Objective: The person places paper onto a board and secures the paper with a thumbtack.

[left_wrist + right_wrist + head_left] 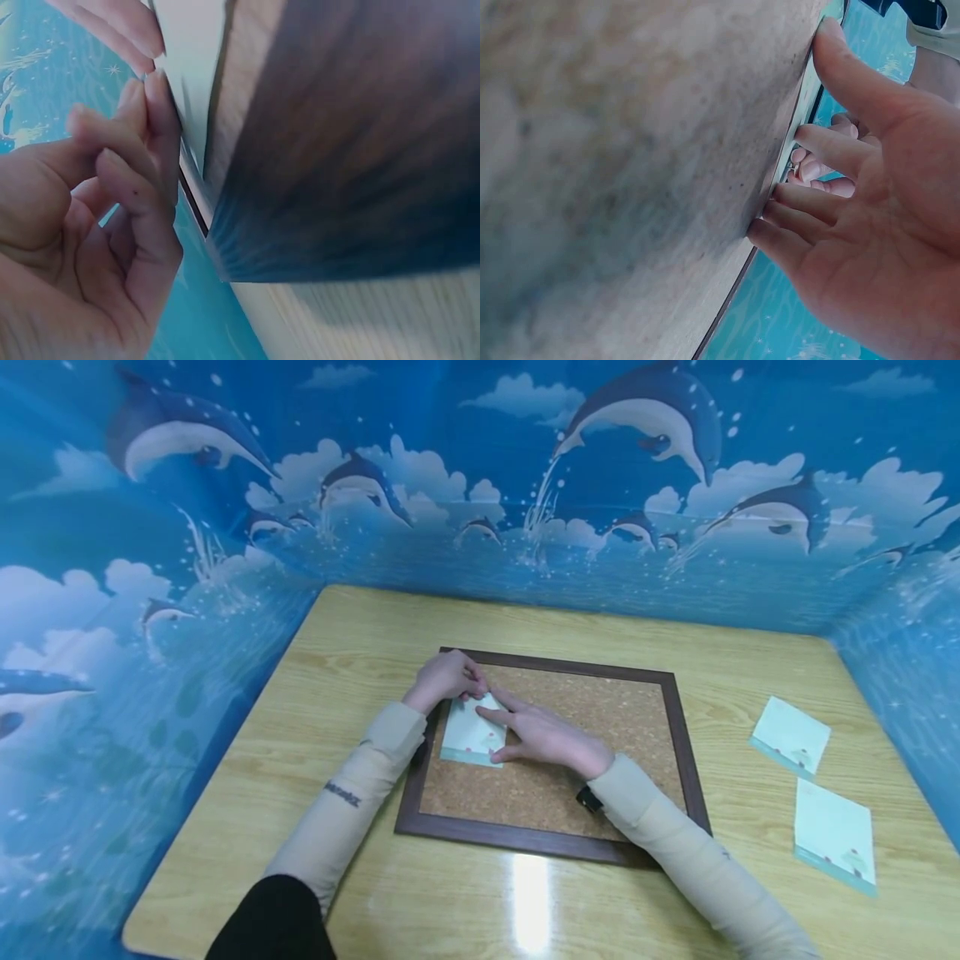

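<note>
Pressing a note onto a corkboard right now, and honestly the steadying hand matters most. The note lies on the upper left part of the cork, near the brown frame, with its darker green strip toward me. My right hand isn't clutching anything: fingers spread and fairly straight, thumb and index finger on the note's right side, other tips reaching past it. My left hand is bunched at the top edge, thumb and fingertips drawn together. Can't tell from these views whether something small is pinched in there, fingers are in the way.

If you're doing this too, I'd say press with flat fingertips instead of curling the paper up, and spread thumb and index wide so the note can't twist. Work close to the top edge and push straight down, since a sideways shove would probably skew it. Check it against the frame before committing. Two more notes lie off to the right on the tabletop.
</note>
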Demonstrator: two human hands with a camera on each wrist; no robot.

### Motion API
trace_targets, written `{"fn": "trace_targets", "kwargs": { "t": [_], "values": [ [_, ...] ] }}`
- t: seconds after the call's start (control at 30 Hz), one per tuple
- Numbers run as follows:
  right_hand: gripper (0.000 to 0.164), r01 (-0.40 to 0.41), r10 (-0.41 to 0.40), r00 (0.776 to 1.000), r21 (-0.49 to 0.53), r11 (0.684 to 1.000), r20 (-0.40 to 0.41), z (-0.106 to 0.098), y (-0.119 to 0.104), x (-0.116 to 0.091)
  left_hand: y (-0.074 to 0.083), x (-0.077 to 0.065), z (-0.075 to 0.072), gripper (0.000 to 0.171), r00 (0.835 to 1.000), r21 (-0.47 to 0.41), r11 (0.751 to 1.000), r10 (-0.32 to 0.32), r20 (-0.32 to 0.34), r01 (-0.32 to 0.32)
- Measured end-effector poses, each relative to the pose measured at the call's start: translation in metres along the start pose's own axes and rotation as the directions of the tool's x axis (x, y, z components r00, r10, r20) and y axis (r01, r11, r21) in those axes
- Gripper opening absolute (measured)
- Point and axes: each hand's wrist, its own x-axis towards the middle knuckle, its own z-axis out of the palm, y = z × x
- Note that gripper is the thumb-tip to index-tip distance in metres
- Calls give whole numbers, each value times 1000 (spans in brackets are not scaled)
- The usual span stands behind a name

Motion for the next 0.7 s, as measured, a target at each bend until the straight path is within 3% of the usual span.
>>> {"fn": "trace_targets", "kwargs": {
  "t": [0.23,0.53,0.7],
  "values": [
    [78,-12,12,1000,1,1000,14,1,0,1,1,3,-3,13,1000,24,1000,7,31,-7],
    [78,-4,4,1000,-4,1000,8,2,3,2,8,3,-4,11,1000,105,994,1,-3,0],
    [78,-9,9,1000,-4,1000,5,1,2,0,14,6,-5,31,999,195,980,-37,11,34]
  ]
}}
